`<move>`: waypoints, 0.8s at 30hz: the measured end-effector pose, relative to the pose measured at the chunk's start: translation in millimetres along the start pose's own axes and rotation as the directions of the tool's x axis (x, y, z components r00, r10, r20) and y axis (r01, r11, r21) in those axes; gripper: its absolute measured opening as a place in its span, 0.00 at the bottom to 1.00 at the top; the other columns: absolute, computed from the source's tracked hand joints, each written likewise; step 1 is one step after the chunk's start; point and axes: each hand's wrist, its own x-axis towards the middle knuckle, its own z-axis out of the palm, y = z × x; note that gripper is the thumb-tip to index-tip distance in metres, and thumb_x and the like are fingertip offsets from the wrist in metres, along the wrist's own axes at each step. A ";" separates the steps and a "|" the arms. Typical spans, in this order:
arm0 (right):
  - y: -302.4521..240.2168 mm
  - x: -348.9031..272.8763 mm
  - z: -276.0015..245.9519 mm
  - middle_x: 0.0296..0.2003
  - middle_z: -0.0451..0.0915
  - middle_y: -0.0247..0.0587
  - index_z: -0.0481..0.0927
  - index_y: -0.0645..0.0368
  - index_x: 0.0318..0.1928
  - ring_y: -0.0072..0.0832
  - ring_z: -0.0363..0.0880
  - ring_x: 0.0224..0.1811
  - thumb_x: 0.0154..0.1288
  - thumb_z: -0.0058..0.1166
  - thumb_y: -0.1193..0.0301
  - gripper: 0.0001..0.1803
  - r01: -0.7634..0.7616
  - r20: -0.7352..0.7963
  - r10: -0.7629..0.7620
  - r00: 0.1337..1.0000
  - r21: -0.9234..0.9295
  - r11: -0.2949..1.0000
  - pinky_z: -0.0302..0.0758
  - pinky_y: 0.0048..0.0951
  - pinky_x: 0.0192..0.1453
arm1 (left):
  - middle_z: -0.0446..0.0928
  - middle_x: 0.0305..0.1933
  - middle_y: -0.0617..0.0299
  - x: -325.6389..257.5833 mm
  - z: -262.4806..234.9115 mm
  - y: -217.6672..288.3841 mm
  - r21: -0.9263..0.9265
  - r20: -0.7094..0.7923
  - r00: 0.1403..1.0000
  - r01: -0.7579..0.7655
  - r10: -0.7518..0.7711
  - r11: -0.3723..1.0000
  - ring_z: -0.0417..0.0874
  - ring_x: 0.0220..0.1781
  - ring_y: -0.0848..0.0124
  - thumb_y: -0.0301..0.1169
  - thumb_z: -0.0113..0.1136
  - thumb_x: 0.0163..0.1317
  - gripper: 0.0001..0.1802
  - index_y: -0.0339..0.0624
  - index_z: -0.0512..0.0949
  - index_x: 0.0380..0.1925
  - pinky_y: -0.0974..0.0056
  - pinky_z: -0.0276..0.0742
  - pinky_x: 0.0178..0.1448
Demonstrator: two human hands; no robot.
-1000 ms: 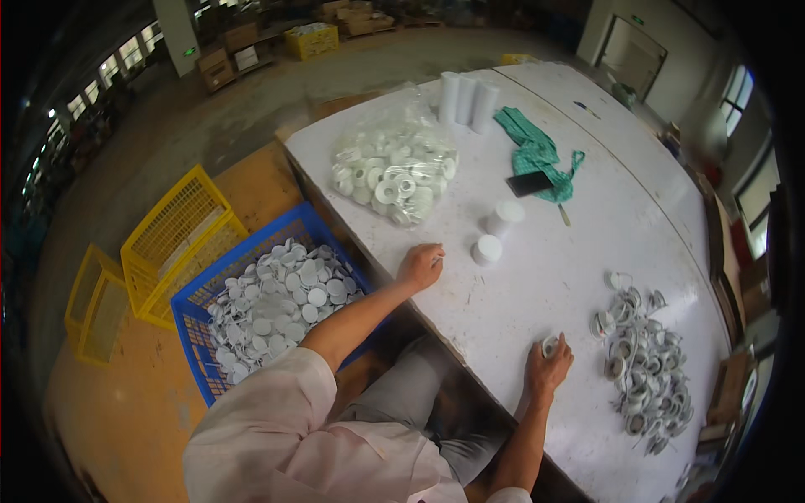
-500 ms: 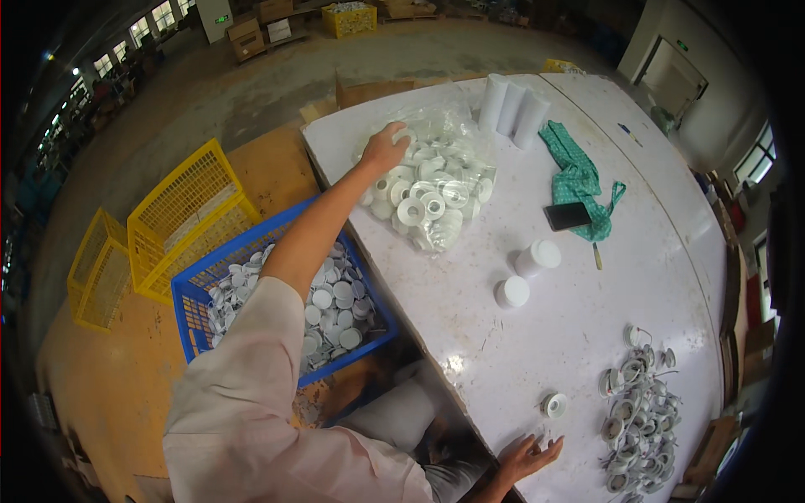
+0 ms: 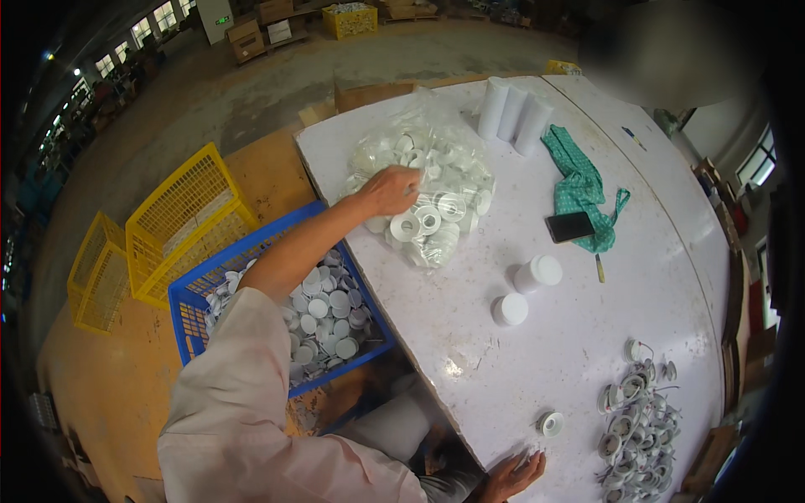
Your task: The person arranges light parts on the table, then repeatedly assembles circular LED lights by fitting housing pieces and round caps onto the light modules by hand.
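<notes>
Worktop (image 3: pixel 470 335): big and white, with everything else lying on it.
Blue crate (image 3: pixel 189 306): on the floor just left of the worktop, full of flat white round caps.
Yellow crates (image 3: pixel 180 214): two of them, on the floor beyond the blue crate.
Clear bag (image 3: pixel 436 159): a see-through plastic bag at the far left part of the worktop, stuffed with white rings (image 3: pixel 419 222).
Green cloth (image 3: pixel 579 189): crumpled, right of the bag, with a dark phone (image 3: pixel 570 226) lying on it.
White tubes (image 3: pixel 511 113): three, side by side, just past the bag.
Grey ring pile (image 3: pixel 637 427): many small rings heaped at the near right edge.
White caps (image 3: pixel 524 289): two standing near the middle, close together.
Left hand (image 3: pixel 390 189): reaches into the bag, fingers curled among the rings; I cannot tell if it grips one.
Right hand (image 3: pixel 511 474): rests on the near edge, fingers loose and spread, holding nothing.
Small ring (image 3: pixel 551 423): lies alone, near the right hand.
</notes>
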 end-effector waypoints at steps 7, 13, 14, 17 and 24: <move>-3.4 3.0 -0.1 0.49 0.74 0.54 0.75 0.64 0.51 0.53 0.73 0.53 0.70 0.47 0.69 0.14 -0.029 -0.044 0.031 0.999 0.039 0.999 0.75 0.53 0.53 | 0.79 0.30 0.51 -14.6 3.6 -2.8 -0.221 0.043 0.999 0.029 -0.020 0.975 0.81 0.33 0.56 0.25 0.55 0.51 0.05 0.36 0.76 0.28 0.62 0.76 0.40; -12.2 8.4 -6.3 0.47 0.74 0.54 0.75 0.64 0.49 0.53 0.73 0.53 0.68 0.48 0.70 0.13 -0.064 -0.014 0.064 0.998 0.056 0.996 0.75 0.52 0.53 | 0.82 0.39 0.47 37.4 -8.3 -44.9 -0.061 -0.128 0.887 0.439 -0.443 0.896 0.83 0.43 0.54 0.24 0.52 0.53 0.11 0.39 0.82 0.33 0.61 0.78 0.48; -12.3 8.5 -6.6 0.47 0.74 0.54 0.75 0.64 0.49 0.53 0.73 0.53 0.68 0.48 0.70 0.13 -0.066 -0.015 0.067 0.998 0.053 0.996 0.75 0.52 0.53 | 0.82 0.41 0.46 46.7 -6.7 -48.7 0.105 -0.193 0.882 0.454 -0.430 0.885 0.83 0.45 0.53 0.24 0.52 0.54 0.11 0.39 0.82 0.34 0.59 0.78 0.51; -10.1 2.7 -4.6 0.47 0.74 0.54 0.75 0.64 0.49 0.52 0.73 0.53 0.68 0.49 0.71 0.13 -0.082 0.025 0.082 0.996 0.011 0.997 0.75 0.51 0.53 | 0.81 0.45 0.45 80.5 -9.8 -35.8 0.222 -0.161 0.787 0.617 -0.595 0.755 0.81 0.49 0.51 0.27 0.56 0.53 0.11 0.38 0.82 0.37 0.55 0.77 0.54; -12.6 -1.1 -19.2 0.58 0.64 0.61 0.69 0.66 0.57 0.51 0.69 0.56 0.61 0.50 0.78 0.22 -0.382 0.111 0.366 0.924 0.220 0.898 0.70 0.46 0.58 | 0.74 0.54 0.46 118.8 83.3 -118.6 0.403 -0.229 0.802 0.594 -0.552 0.696 0.74 0.58 0.51 0.33 0.58 0.56 0.19 0.38 0.78 0.47 0.51 0.71 0.61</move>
